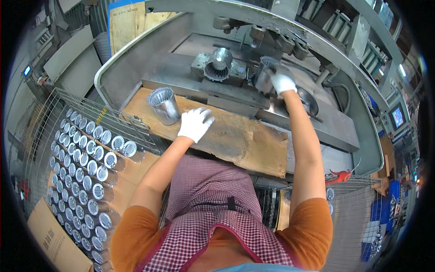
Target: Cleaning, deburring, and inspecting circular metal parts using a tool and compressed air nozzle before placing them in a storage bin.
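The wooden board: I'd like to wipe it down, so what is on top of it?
Toward the left end of the wooden board sits one open silver cylinder, with the gloved left hand beside it. The wood beneath the cylinder is covered and cannot be seen.

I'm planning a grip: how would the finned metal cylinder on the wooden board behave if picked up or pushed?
The finned metal cylinder has a shiny wall, so it is probably stiff and perhaps slippery. Standing on end on the wooden board, it might tip if pushed high, then roll on its round side.
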### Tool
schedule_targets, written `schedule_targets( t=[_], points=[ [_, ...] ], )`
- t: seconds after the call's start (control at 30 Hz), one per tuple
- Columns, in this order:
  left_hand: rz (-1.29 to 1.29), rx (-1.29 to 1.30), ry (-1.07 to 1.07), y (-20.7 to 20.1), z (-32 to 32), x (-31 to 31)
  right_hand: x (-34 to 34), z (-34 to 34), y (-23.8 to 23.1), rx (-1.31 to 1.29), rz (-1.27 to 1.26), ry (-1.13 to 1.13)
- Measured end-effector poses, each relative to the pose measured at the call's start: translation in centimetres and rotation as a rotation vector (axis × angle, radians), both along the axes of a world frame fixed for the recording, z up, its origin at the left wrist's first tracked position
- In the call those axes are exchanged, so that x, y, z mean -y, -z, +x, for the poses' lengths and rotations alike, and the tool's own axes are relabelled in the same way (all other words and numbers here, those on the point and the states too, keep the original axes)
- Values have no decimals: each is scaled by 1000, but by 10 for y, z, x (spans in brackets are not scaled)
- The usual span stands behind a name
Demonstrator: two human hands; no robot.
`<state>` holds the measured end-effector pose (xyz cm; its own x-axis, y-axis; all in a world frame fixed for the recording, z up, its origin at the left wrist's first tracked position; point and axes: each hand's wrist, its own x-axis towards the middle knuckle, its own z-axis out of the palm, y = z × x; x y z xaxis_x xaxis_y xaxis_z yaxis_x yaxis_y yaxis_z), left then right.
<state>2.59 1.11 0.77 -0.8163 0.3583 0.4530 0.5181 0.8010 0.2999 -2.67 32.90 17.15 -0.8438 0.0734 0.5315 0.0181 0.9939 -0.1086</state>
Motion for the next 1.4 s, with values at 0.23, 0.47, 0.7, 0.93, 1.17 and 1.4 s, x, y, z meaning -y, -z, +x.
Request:
schedule_targets(
  t=[0.23,0.47,0.7,0.93,1.17,1.4],
  points=[
    [424,0,-141,-76,-53,-45,64,99,23,-227,-95,-295],
    [366,65,-368,-93,-138,-60,113,157,88,-132,-84,-452],
    [353,-230,-218,-123,-84,-29,80,139,64,-140,-258,-264],
    [-126,-616,194,-132,-77,-88,81,56,37,326,-293,21],
    [-121,-458,146,-161,-77,-100,72,11,47,243,-284,73],
    [-62,66,-70,-195,-62,22,70,-6,46,343,-217,59]
  ],
)
